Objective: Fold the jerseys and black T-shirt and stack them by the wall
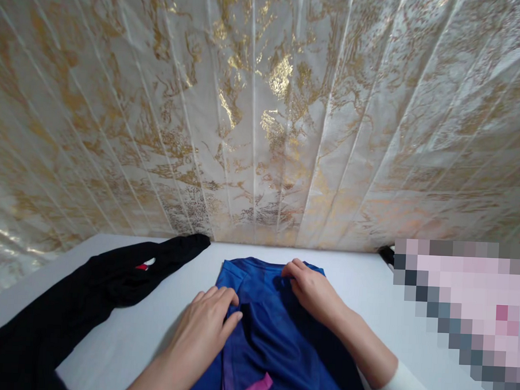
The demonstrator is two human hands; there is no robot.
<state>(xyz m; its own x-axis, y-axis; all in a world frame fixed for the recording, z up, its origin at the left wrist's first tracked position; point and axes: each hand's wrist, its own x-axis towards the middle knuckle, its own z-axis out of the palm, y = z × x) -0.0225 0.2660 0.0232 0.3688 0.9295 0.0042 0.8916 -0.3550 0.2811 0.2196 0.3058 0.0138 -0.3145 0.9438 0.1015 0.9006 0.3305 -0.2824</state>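
Observation:
A shiny blue garment (275, 333) lies spread on the white table, with folds across its middle and a pink strip (254, 388) near the bottom of the view. My left hand (209, 316) rests at its left edge, the thumb apart from the fingers and lying on the fabric. Near the top edge of the garment is my right hand (314, 286). Its fingers are bent and closed on the cloth, and the fingertips are partly hidden.
To the left, a black garment (110, 280) with a small red and white patch stretches across the table (150, 334). A gold-patterned pale curtain (254, 131) hangs behind the table's far edge. On the right, a pixelated pink area (474, 313) hides what is there.

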